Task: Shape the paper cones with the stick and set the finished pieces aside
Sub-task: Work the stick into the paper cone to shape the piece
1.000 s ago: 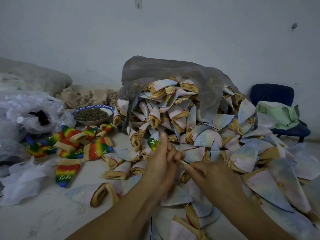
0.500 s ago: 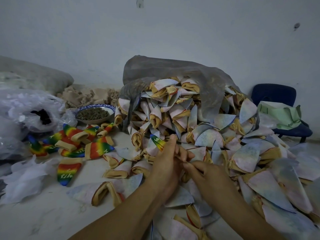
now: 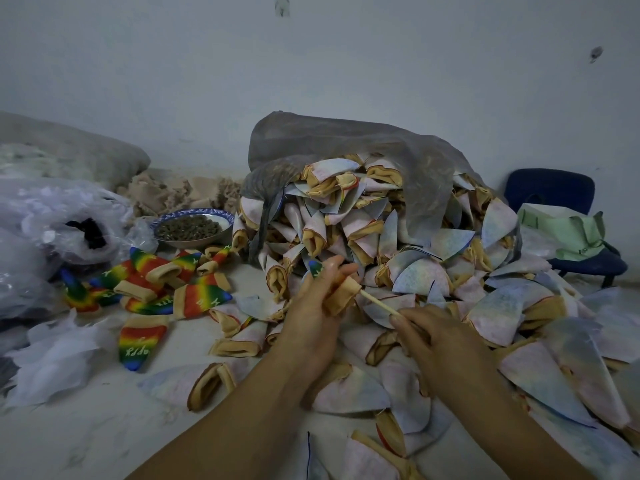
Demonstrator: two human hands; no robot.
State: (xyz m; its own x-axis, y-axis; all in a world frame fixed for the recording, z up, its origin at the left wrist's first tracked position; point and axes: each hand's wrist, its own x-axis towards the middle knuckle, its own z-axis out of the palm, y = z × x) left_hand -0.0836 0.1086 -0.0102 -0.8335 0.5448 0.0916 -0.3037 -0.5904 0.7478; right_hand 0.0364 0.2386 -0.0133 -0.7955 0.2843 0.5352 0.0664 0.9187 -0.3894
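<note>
Grips one cone in the curled left hand, rainbow tip poking out above the hand. Pinches the one stick in the right hand, far end entering the cone's tan mouth. Looks early in the job: counts roughly ten finished rainbow pieces well left of the grip, against a pale heap beyond and right of it, far too many to count.

Both forearms bare to frame edge; L hand, R hand bare too.
</note>
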